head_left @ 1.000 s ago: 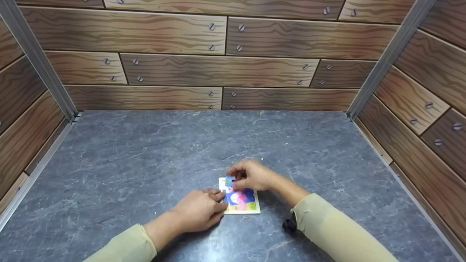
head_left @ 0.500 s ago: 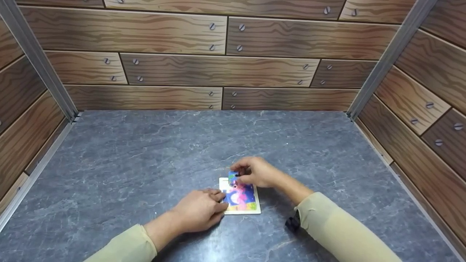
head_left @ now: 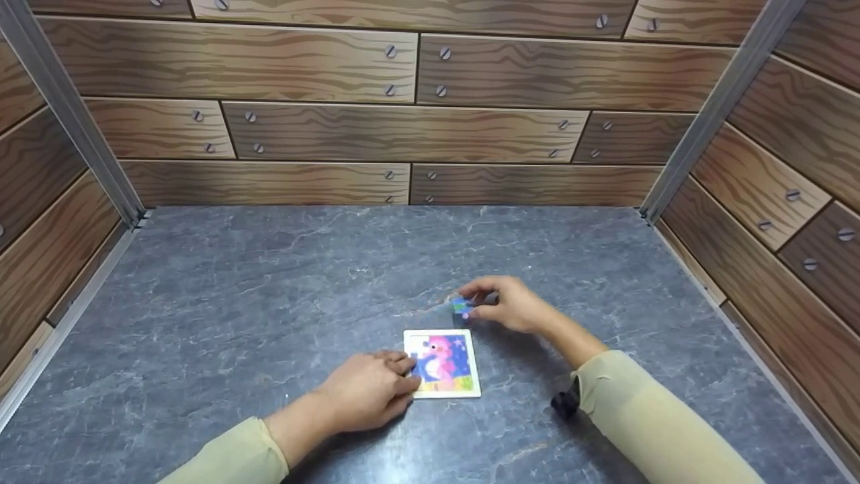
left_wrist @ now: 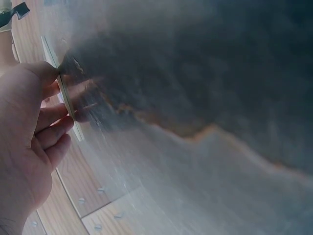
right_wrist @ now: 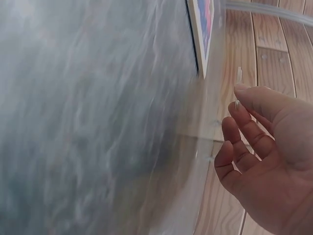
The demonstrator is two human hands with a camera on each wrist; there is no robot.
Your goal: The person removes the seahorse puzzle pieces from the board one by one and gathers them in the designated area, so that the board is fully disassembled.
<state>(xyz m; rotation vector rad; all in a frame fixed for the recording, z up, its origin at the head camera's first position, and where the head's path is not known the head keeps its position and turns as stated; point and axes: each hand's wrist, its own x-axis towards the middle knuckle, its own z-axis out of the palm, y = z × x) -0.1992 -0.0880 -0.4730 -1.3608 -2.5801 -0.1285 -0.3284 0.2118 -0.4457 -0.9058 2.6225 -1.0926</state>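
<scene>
In the head view a square puzzle board [head_left: 476,376] lies on the table, its white frame round a picture of a pink seahorse-like figure on blue. A white patch shows at the picture's upper left. My left hand [head_left: 369,390] holds the board's left edge; in the left wrist view my thumb and curled fingertips meet the board's thin rim [left_wrist: 67,98]. Beyond the board's top right corner, my right hand [head_left: 514,306] pinches a small blue and green puzzle piece [head_left: 461,306]. Seen edge-on in the right wrist view, the piece [right_wrist: 239,76] stands between thumb and index finger.
The grey marbled table [head_left: 269,282] spreads around the board. Wood-patterned walls [head_left: 322,128] enclose the back and both sides, with metal posts [head_left: 712,114] in the corners. A small black object [head_left: 564,403] sits at my right sleeve cuff.
My right hand has lifted the puzzle piece from the board's upper left and carried it away, up and to the right. The white patch and the pink figure's head are uncovered. My left hand stays put.
</scene>
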